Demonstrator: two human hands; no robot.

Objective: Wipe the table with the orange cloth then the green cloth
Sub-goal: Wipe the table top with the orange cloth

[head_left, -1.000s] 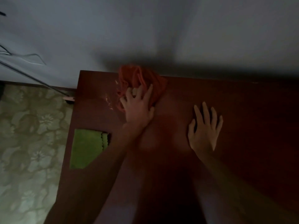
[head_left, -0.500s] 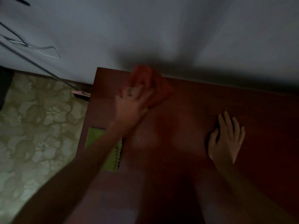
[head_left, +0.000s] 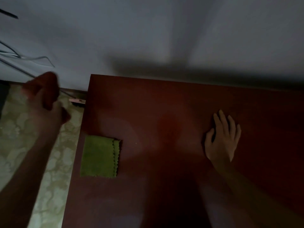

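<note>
The dark red-brown table fills the middle and right of the dim view. A folded green cloth lies flat near the table's left edge. My left hand is off the table to the left, over the floor, blurred, and closed around the bunched orange cloth, which sticks out above the fingers. My right hand rests flat on the table top at the right, fingers spread, holding nothing.
A pale wall runs behind the table. Patterned floor covering lies to the left. Thin cables hang against the wall at far left, and a small pinkish object sits by the table's back left corner.
My left hand has swept the orange cloth off the table's back left area and out past the left edge. The green cloth is uncovered now. The view has shifted left.
</note>
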